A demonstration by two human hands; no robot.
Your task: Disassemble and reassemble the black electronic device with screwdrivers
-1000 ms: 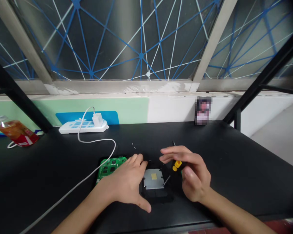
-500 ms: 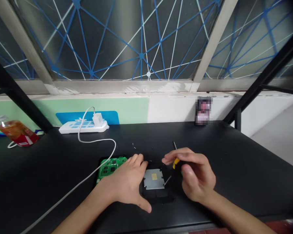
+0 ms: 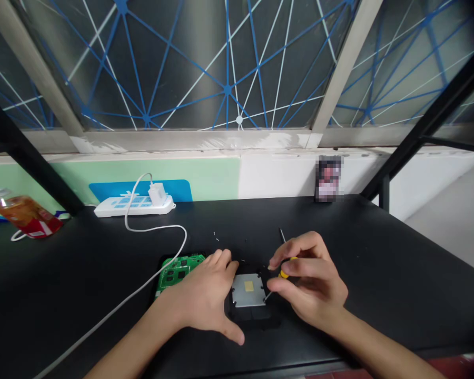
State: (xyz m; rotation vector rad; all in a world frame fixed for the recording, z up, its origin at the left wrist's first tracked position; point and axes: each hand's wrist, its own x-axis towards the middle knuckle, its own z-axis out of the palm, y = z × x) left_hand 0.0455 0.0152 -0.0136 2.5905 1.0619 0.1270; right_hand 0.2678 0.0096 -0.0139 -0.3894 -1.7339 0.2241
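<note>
A silver metal plate (image 3: pixel 248 290) with a yellowish square on it lies in a dark device on the black table. My left hand (image 3: pixel 205 295) rests with fingers spread between the plate and a green circuit board (image 3: pixel 180 269), covering part of the board. In my right hand (image 3: pixel 312 281) is a screwdriver (image 3: pixel 285 270) with a yellow part, held between thumb and fingers. Its thin metal shaft slants down to the plate's lower right corner. Behind the right hand, another thin metal rod (image 3: pixel 282 235) sticks out.
On the black table (image 3: pixel 237 221), a white power strip (image 3: pixel 134 205) with a plugged-in charger stands at the back left. Its white cable (image 3: pixel 114 304) crosses the left side. A pouch (image 3: pixel 29 216) sits far left; a phone (image 3: pixel 327 179) leans on the wall.
My right thumb and fingers have closed in on the screwdriver and the hand has shifted slightly left. My left hand has stayed in place.
</note>
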